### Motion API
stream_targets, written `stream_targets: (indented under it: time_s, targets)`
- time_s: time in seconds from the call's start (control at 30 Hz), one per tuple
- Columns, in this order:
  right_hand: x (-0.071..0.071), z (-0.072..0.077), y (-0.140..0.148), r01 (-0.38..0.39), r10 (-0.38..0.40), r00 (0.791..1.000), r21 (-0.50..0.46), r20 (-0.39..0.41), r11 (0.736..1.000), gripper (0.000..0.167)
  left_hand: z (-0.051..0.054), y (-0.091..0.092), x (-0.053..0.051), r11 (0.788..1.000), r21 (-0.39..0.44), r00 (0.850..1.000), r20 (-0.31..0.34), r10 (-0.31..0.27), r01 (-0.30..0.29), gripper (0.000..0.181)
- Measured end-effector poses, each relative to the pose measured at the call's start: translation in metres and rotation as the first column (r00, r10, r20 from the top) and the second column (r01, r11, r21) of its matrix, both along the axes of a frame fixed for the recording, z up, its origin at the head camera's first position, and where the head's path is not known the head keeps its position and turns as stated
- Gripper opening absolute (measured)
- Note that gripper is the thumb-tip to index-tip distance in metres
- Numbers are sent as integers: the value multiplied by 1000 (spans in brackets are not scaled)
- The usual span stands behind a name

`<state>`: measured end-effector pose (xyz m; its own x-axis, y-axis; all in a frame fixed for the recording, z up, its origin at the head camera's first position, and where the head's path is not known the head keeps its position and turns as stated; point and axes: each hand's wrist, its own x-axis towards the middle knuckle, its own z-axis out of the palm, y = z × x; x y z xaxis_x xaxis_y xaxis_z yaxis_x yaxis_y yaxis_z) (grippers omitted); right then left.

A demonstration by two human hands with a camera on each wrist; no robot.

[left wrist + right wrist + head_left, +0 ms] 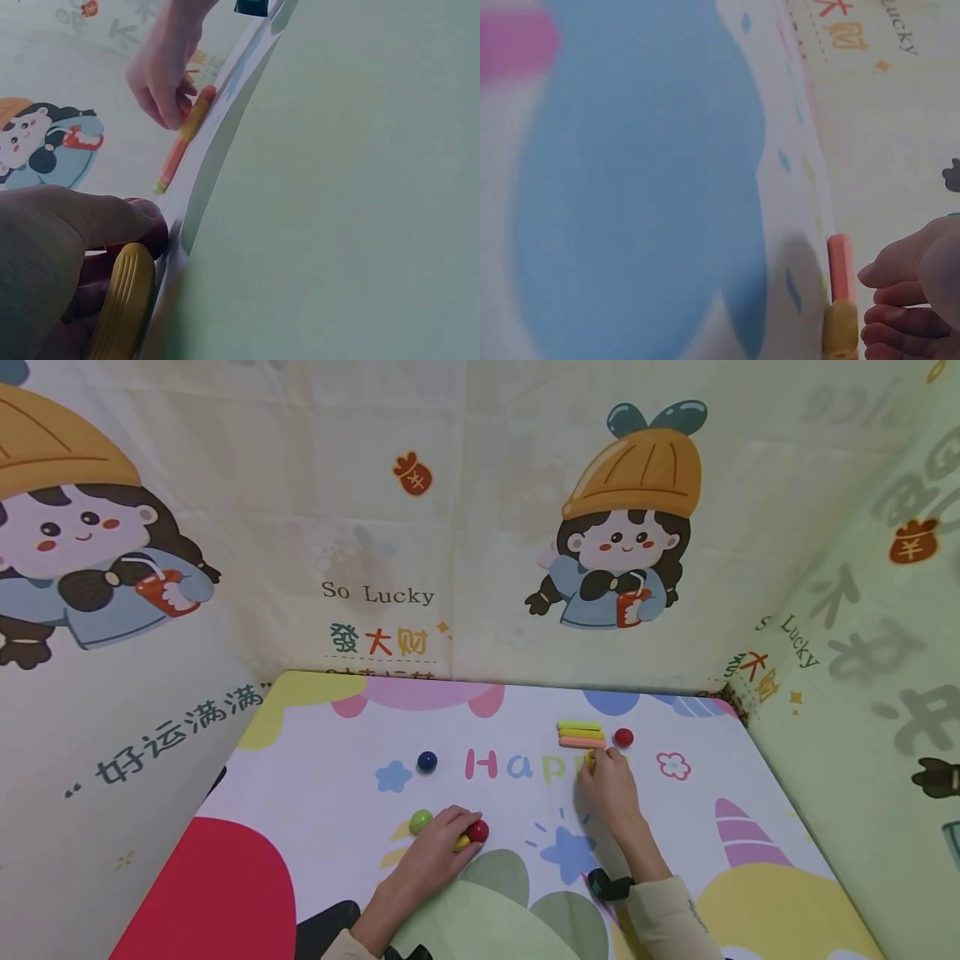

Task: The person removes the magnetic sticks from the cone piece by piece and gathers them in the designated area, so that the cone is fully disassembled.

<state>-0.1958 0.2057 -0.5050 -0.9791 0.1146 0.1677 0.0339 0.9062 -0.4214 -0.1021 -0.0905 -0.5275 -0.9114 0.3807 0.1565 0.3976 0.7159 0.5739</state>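
Observation:
In the head view my left hand (433,850) grips a red ball (477,831) low on the table, thumb pressed against it. A yellow ribbed curved piece (124,304) lies along that thumb in the left wrist view. Beside the knuckles sits a green ball (421,822). My right hand (617,791) hovers at the back right with thumb and fingers parted. Its fingertips are close to a small yellow piece (841,330), a narrow gap showing in the right wrist view. Directly behind that piece lies a pink stick (841,266), with a yellow stick (582,734) and a yellow-green stick (579,725) alongside.
A second red ball (623,737) stands right of the sticks. Further left is a dark blue ball (427,762). The printed tabletop (330,793) meets cloth walls (480,527) at the back and sides. A black object (326,929) shows at the front left edge.

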Motion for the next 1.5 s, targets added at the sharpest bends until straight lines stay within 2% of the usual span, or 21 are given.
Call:
stream_targets:
  time_s: [0.23, 0.37, 0.47, 0.57, 0.67, 0.77, 0.83, 0.9, 1.0, 1.1, 1.2, 1.3, 1.4, 1.5]
  targets:
    - [9, 5, -12, -63, 62, 998, -53, -23, 997, 31, 0, 7, -2, 1000, -15, 999, -43, -17, 17, 45]
    - [16, 5, -20, -125, 120, 989, -63, -85, 990, 29, 3, 7, -1, 999, -41, 998, -53, -23, 21, 48]
    - [23, 6, -27, -181, 171, 977, -68, -128, 981, 27, 7, 3, 0, 999, -41, 995, -102, -11, 7, 51]
    - [31, 7, -35, -215, 203, 970, -78, -133, 974, 27, 9, -4, -1, 1000, -15, 978, -207, -1, -2, 47]
    - [38, 8, -44, -246, 233, 963, -83, -136, 966, 27, 11, -13, -3, 1000, 18, 948, -319, 3, 3, 41]
    - [45, 9, -53, -282, 270, 952, -75, -146, 956, 28, 11, -22, -5, 1000, 14, 926, -378, 2, 3, 37]
    - [50, 9, -59, -310, 298, 945, -74, -138, 948, 30, 11, -27, -5, 1000, -12, 924, -381, 5, -11, 38]
    - [54, 10, -64, -339, 329, 937, -72, -118, 938, 31, 11, -31, -6, 999, -44, 933, -359, 3, -20, 39]
    - [62, 10, -71, -397, 390, 917, -79, -83, 915, 33, 10, -36, -4, 996, -85, 954, -299, -16, -10, 41]
    - [69, 11, -76, -453, 453, 891, -99, -26, 886, 37, 11, -39, -3, 993, -112, 974, -222, -54, 29, 44]
    - [75, 12, -82, -505, 512, 858, -114, 35, 855, 42, 9, -40, -2, 990, -123, 981, -172, -86, 66, 41]
    - [79, 11, -87, -556, 563, 823, -95, 82, 826, 45, 6, -39, -2, 990, -116, 980, -169, -101, 82, 33]
    - [81, 9, -90, -610, 612, 785, -48, 97, 791, 45, 1, -36, -2, 991, -106, 973, -205, -103, 83, 25]
    - [83, 6, -91, -646, 646, 758, -30, 91, 763, 41, -3, -33, -2, 991, -88, 959, -258, -116, 97, 21]
